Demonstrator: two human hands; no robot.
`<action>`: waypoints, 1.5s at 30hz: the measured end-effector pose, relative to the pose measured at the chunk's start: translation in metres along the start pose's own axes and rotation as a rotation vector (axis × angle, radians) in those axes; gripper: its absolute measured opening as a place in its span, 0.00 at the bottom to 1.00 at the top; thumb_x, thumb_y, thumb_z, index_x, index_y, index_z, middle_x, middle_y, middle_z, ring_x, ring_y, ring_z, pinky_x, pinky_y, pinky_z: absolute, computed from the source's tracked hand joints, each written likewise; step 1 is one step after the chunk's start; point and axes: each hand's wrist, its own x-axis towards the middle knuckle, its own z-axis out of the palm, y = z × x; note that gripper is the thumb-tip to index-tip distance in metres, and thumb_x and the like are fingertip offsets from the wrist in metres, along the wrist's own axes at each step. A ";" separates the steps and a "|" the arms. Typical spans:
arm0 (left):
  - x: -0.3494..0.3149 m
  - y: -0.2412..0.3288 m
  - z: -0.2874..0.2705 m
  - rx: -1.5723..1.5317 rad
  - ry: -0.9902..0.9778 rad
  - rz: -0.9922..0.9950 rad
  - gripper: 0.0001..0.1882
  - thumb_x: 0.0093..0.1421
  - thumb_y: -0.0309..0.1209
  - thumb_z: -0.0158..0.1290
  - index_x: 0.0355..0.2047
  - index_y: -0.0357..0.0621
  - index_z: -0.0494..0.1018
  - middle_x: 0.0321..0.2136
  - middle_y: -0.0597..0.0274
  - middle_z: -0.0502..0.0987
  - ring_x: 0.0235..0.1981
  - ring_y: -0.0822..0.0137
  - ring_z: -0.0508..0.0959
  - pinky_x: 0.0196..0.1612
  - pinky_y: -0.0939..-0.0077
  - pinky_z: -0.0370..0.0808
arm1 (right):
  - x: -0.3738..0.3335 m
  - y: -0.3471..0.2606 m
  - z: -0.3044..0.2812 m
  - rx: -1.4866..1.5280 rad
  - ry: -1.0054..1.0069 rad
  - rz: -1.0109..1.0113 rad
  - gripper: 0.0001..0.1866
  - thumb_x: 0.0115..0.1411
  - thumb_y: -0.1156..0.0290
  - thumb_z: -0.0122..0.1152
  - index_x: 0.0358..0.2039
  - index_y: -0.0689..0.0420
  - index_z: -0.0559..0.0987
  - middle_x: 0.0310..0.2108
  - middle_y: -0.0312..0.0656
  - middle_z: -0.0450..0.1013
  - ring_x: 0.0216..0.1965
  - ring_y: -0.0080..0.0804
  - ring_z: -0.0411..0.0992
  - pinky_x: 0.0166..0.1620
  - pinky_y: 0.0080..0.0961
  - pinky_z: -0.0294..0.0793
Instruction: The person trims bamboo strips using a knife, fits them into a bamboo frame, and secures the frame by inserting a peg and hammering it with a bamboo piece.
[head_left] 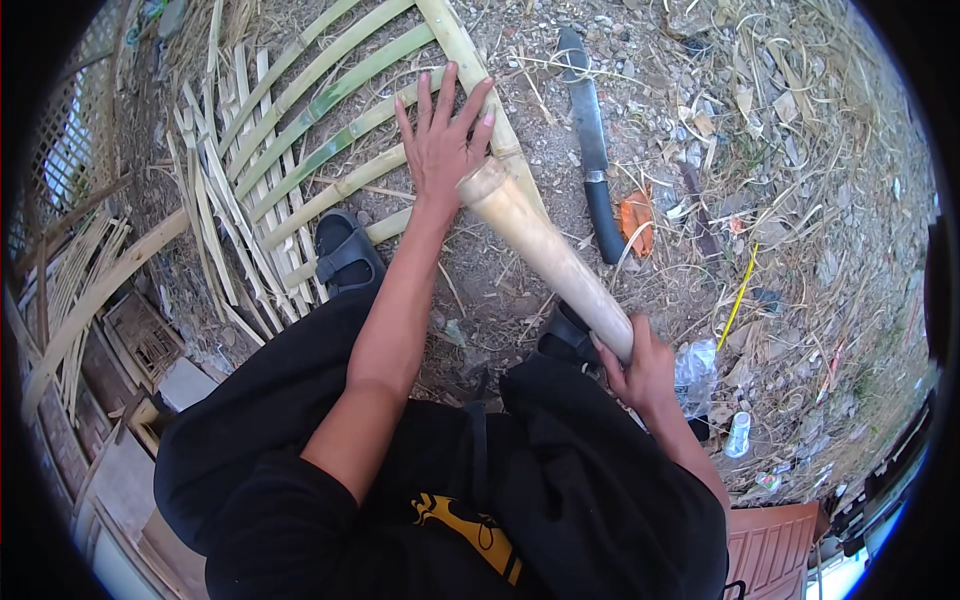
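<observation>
My right hand [640, 368] is wrapped round the near end of a thick, pale bamboo pole [545, 255]. The pole slants up and left, and its far end, with a node ring, lies beside my left wrist. Fingers spread, my left hand [445, 140] rests flat across green-and-pale bamboo slats [335, 145] where they meet a wide split bamboo rail [455, 40]. The slats fan out leftward from that rail. Part of the rail is hidden behind the pole and my hand.
A large knife [588, 110] with a black handle lies right of the rail, near an orange scrap [635, 222]. Loose bamboo strips [215, 215] are heaped at left. A clear plastic bag [695, 375] and a plastic cup [738, 435] lie at right. My sandalled foot [347, 250] is beside the slats.
</observation>
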 end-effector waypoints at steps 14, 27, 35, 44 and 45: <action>-0.001 -0.001 -0.006 -0.035 -0.009 0.005 0.21 0.68 0.46 0.43 0.61 0.67 0.69 0.69 0.62 0.57 0.70 0.49 0.52 0.68 0.40 0.37 | 0.001 -0.003 -0.017 0.163 0.171 -0.268 0.19 0.58 0.60 0.64 0.38 0.60 0.68 0.28 0.58 0.75 0.27 0.58 0.76 0.28 0.46 0.73; -0.001 -0.003 -0.001 -0.001 -0.014 -0.023 0.21 0.67 0.45 0.45 0.61 0.69 0.69 0.68 0.65 0.58 0.70 0.52 0.52 0.69 0.42 0.36 | 0.010 -0.011 -0.017 0.042 0.054 -0.116 0.21 0.56 0.60 0.66 0.38 0.62 0.69 0.27 0.54 0.74 0.27 0.54 0.76 0.28 0.43 0.75; 0.000 -0.004 0.001 0.041 -0.007 -0.001 0.22 0.68 0.45 0.43 0.61 0.66 0.68 0.69 0.63 0.57 0.70 0.50 0.51 0.69 0.40 0.37 | 0.008 0.001 -0.012 0.118 0.124 0.003 0.23 0.54 0.60 0.67 0.41 0.63 0.70 0.26 0.51 0.74 0.23 0.51 0.76 0.28 0.41 0.75; 0.004 0.002 0.000 -0.041 0.008 -0.015 0.22 0.67 0.46 0.45 0.61 0.66 0.69 0.68 0.63 0.59 0.70 0.50 0.52 0.69 0.41 0.38 | 0.009 -0.013 -0.021 0.092 0.133 -0.275 0.20 0.56 0.60 0.65 0.36 0.61 0.68 0.27 0.54 0.74 0.25 0.54 0.76 0.28 0.42 0.75; -0.002 -0.001 -0.004 -0.039 -0.008 -0.016 0.22 0.67 0.46 0.45 0.61 0.66 0.69 0.68 0.64 0.59 0.70 0.50 0.52 0.69 0.41 0.38 | 0.004 -0.006 -0.017 0.080 0.112 -0.335 0.20 0.58 0.60 0.64 0.37 0.61 0.67 0.28 0.55 0.75 0.26 0.55 0.76 0.28 0.43 0.75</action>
